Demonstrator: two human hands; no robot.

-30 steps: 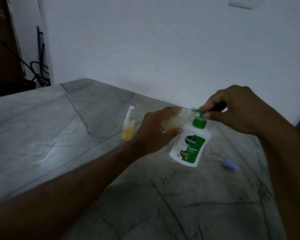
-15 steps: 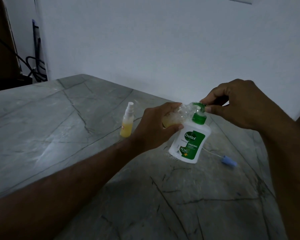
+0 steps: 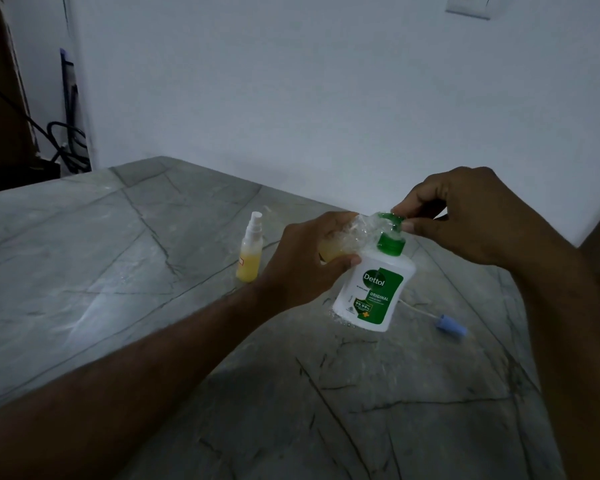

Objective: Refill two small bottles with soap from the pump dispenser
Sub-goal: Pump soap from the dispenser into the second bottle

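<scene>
A white Dettol pump dispenser (image 3: 371, 292) with a green pump head stands tilted on the grey marble table (image 3: 118, 271). My right hand (image 3: 465, 216) pinches the green pump head from above. My left hand (image 3: 305, 261) grips a small clear bottle (image 3: 347, 237) with yellowish soap, held on its side with its mouth against the pump spout. A second small bottle (image 3: 250, 254), part filled with yellow liquid and fitted with a white spray top, stands upright to the left of my left hand.
A blue spray cap with a thin white tube (image 3: 451, 325) lies on the table right of the dispenser. A white wall runs behind the table. Black cables (image 3: 66, 143) hang in the far left corner.
Both hands, the small bottle and the dispenser stay in almost the same place. The view has shifted slightly; the grip on pump head and bottle is unchanged.
</scene>
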